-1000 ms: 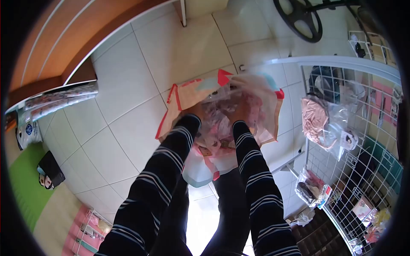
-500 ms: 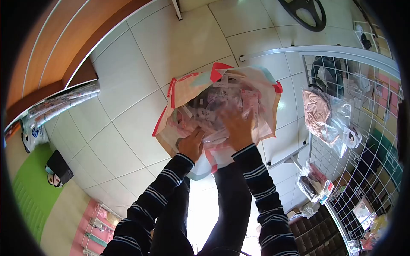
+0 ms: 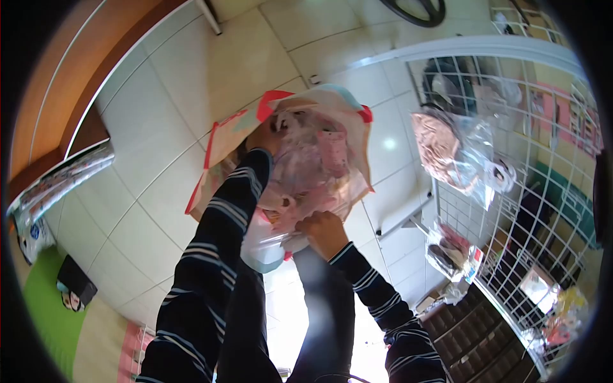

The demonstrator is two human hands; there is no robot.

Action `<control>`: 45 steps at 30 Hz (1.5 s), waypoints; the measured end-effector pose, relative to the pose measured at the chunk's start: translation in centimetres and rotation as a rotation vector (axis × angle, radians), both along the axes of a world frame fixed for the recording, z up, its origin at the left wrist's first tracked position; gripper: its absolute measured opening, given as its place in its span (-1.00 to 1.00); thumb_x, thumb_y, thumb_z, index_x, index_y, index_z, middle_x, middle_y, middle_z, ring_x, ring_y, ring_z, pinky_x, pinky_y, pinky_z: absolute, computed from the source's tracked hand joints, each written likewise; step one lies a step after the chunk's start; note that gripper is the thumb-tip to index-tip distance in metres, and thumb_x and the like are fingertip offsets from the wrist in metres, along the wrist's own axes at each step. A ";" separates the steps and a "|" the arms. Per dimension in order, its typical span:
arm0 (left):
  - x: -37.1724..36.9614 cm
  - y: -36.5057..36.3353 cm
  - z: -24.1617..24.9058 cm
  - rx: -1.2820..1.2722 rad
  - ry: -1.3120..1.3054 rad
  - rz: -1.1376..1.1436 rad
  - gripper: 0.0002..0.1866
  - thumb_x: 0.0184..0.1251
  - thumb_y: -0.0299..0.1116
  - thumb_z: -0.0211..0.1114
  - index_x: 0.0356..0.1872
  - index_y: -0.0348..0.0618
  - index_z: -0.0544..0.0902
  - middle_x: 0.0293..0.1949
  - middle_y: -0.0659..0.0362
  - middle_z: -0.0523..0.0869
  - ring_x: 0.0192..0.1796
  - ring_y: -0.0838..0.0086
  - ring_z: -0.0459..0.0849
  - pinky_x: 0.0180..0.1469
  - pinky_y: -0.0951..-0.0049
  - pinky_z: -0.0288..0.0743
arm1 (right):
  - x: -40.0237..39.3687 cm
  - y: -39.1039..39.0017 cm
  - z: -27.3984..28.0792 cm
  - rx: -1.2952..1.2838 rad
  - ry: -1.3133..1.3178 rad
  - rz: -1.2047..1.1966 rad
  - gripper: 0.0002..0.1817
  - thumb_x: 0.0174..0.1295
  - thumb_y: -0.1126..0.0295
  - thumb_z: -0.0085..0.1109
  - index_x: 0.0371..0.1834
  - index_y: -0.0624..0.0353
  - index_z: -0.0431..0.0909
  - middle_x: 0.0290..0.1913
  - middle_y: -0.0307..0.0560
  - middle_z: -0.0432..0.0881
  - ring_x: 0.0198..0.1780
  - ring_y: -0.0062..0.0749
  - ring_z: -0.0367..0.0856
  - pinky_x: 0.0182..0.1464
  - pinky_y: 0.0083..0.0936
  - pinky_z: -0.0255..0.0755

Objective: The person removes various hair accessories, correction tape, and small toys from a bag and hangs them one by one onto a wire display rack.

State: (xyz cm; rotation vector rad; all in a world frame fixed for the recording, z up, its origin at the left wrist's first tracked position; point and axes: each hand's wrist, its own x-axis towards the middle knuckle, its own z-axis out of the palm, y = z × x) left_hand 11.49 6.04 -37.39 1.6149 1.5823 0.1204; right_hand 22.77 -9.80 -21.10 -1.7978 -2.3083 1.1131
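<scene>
1. Since the previous frame, left hand point(image 3: 260, 137) shifts from the bag's near side to deep inside at its upper left; right hand point(image 3: 324, 232) withdraws from over the contents to the near rim. Bag and surroundings sit farther left in the frame.
2. Left hand: back of hand and wrist partly visible just past the striped sleeve point(image 3: 214, 249); fingers hidden among the contents. Cannot tell whether open or closed, nor what, if anything, it holds.
3. Right hand: closed, fingers curled, gripping the near rim of the bag, a little below centre of the frame.
4. Bag point(image 3: 359, 147): tan with red edging, mouth spread wide, centre of the frame, on the pale tiled floor point(image 3: 102, 236).
5. Contents: clear plastic packets point(image 3: 297, 150), crumpled and overlapping; a pink pack point(image 3: 332, 153) lies at the right of the opening. Labels too blurred to read.
6. Surroundings: wire rack point(image 3: 472, 45) along the right, a bagged pink garment point(image 3: 434, 143) against it; orange-brown cabinet point(image 3: 70, 70) at upper left; black item point(image 3: 75, 281) at lower left, beside a green surface point(image 3: 54, 319).
</scene>
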 end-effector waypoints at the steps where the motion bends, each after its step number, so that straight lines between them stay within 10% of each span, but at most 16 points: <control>1: -0.3 -0.7 0.8 -0.051 -0.013 -0.007 -0.57 -0.16 -0.15 0.27 -0.28 -0.23 0.51 -0.35 0.00 0.57 -0.22 0.21 0.54 -0.20 0.35 0.38 | -0.2 -0.5 0.9 -0.009 0.062 -0.022 -0.87 -0.21 0.42 0.03 -0.51 0.04 0.49 -0.54 -0.23 0.50 -0.39 -0.36 0.46 -0.33 -0.47 0.32; 5: -2.5 -4.4 6.6 0.038 -0.105 0.025 -0.69 -0.07 -0.21 0.21 -0.32 -0.20 0.52 -0.25 0.04 0.51 -0.24 0.16 0.51 -0.19 0.30 0.36 | -1.8 -2.2 5.4 0.085 0.214 -0.121 -0.83 -0.26 0.50 0.06 -0.49 0.07 0.46 -0.49 -0.26 0.48 -0.39 -0.38 0.42 -0.27 -0.48 0.29; 13: -10.2 -8.4 33.6 0.364 -0.486 -0.120 -0.81 -0.17 -0.63 0.13 -0.44 -0.17 0.50 -0.34 0.14 0.53 -0.57 0.37 0.54 -0.52 0.48 0.38 | -6.0 -3.0 21.1 0.401 0.244 -0.475 -0.70 -0.37 0.52 0.13 -0.41 0.20 0.49 -0.41 -0.17 0.56 -0.41 -0.37 0.47 -0.34 -0.53 0.37; 18: -13.3 -10.8 45.5 0.152 -0.578 -0.295 -0.81 -0.18 -0.66 0.11 -0.43 -0.30 0.53 -0.45 0.10 0.61 -0.61 0.50 0.53 -0.54 0.62 0.36 | -8.7 -4.9 29.4 0.445 0.172 -0.629 -0.42 -0.26 0.49 0.19 -0.02 0.28 0.36 -0.50 -0.14 0.56 -0.45 -0.32 0.48 -0.35 -0.51 0.38; 27: -13.7 -22.7 61.8 0.522 -0.430 -0.448 -0.72 -0.14 -0.43 0.30 -0.31 -0.21 0.53 -0.37 0.12 0.59 -0.43 0.33 0.58 -0.43 0.50 0.45 | -9.7 -17.2 39.3 0.617 0.141 -0.927 -0.80 -0.29 0.53 0.24 -0.52 0.23 0.48 -0.57 -0.05 0.51 -0.50 -0.26 0.53 -0.44 -0.55 0.40; 33: -13.4 -31.0 66.7 0.813 -0.574 -0.554 -0.51 -0.20 -0.39 0.37 -0.13 -0.24 0.45 -0.12 0.01 0.49 -0.19 0.25 0.56 -0.23 0.44 0.46 | -10.6 -25.8 45.4 0.684 -0.054 -1.242 -0.77 -0.32 0.39 0.32 -0.60 0.23 0.49 -0.64 -0.02 0.51 -0.57 -0.23 0.52 -0.51 -0.55 0.37; 37: -11.0 -33.1 64.1 0.832 -0.443 -0.941 -0.56 -0.10 -0.25 0.28 -0.13 -0.11 0.43 -0.12 0.13 0.45 -0.47 0.27 0.53 -0.47 0.41 0.38 | -12.0 -28.3 47.8 0.808 -0.098 -1.266 -0.79 -0.26 0.33 0.25 -0.51 0.12 0.51 -0.64 -0.04 0.48 -0.59 -0.17 0.48 -0.54 -0.41 0.34; 45: -8.9 -35.5 67.1 0.975 -0.569 -0.832 -0.35 -0.36 -0.49 0.39 -0.06 -0.03 0.36 -0.05 0.11 0.34 -0.30 0.25 0.54 -0.38 0.37 0.44 | -13.1 -30.7 48.9 0.950 -0.134 -1.361 -0.71 -0.29 0.31 0.28 -0.46 0.20 0.51 -0.61 -0.03 0.49 -0.59 -0.18 0.47 -0.54 -0.41 0.35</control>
